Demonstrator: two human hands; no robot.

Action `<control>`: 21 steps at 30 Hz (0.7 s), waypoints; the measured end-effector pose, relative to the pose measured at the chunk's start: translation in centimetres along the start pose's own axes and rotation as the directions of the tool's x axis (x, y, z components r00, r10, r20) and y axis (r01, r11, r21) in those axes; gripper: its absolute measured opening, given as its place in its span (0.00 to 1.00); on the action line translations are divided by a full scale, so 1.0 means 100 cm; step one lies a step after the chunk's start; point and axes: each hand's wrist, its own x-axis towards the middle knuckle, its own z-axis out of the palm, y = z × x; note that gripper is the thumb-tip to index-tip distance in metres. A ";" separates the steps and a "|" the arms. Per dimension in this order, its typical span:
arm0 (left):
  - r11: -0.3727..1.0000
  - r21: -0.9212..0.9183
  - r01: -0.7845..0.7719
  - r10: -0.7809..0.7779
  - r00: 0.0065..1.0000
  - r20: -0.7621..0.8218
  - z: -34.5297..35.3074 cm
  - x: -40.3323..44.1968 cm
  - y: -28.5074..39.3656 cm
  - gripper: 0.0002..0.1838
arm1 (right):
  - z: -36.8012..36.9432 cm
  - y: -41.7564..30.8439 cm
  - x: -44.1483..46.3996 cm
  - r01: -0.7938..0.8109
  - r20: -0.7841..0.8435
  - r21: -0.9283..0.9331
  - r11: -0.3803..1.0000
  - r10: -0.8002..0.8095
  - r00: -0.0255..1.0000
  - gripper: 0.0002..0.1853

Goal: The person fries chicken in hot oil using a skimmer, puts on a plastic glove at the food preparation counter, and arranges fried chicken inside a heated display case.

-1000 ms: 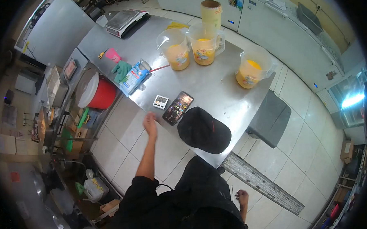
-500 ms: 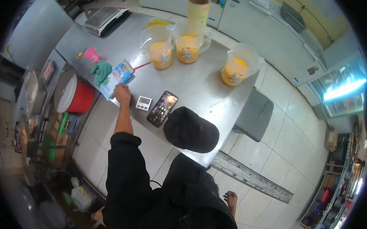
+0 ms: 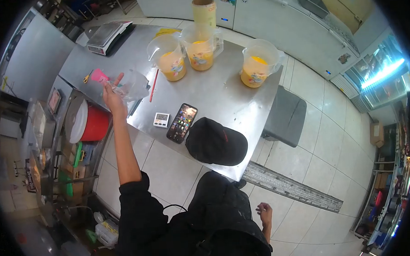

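My left hand (image 3: 113, 94), over the left part of the steel table (image 3: 222, 93), grips a clear, crumpled plastic bag (image 3: 133, 85). Just beyond it is a pink cup (image 3: 99, 76). A white timer (image 3: 161, 120), a lit phone (image 3: 182, 123) and a black cap (image 3: 217, 142) lie along the near edge. Three clear jugs with orange-yellow liquid stand farther back: the left (image 3: 172, 67), the middle (image 3: 201, 56) and the right one (image 3: 254, 72). A red stick (image 3: 154, 86) lies near the bag. My right hand (image 3: 264, 213) hangs low beside my body, its fingers curled, holding nothing visible.
A scale (image 3: 109, 38) sits at the table's far left, with yellow scissors (image 3: 87, 78) nearer. A tall roll (image 3: 204, 13) stands behind the jugs. A grey stool (image 3: 285, 116) is right of the table; a red bucket (image 3: 96, 122) is at left below it.
My left hand has moved from the near edge to the blue packet and then farther over the table, lifting the clear bag. The view has shifted. My right hand stays low.
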 end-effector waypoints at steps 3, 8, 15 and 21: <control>0.947 0.322 -0.021 -0.022 0.992 0.127 0.005 -0.060 0.001 0.21 | 0.013 -0.079 -0.016 0.178 0.025 0.060 0.982 -0.179 0.983 0.18; 0.720 0.331 0.610 -0.693 0.610 0.384 0.077 -0.282 -0.075 0.17 | 0.051 -0.218 -0.066 0.384 0.201 0.215 0.898 -0.425 0.882 0.26; 0.475 0.394 0.787 -0.666 0.029 0.745 0.108 -0.442 -0.116 0.21 | 0.031 -0.176 -0.077 0.286 0.338 0.410 0.866 -0.435 0.834 0.24; 0.418 0.437 0.797 -0.712 -0.012 0.703 0.138 -0.421 -0.113 0.19 | 0.003 -0.155 -0.092 0.317 -0.164 0.484 0.815 -0.271 0.948 0.12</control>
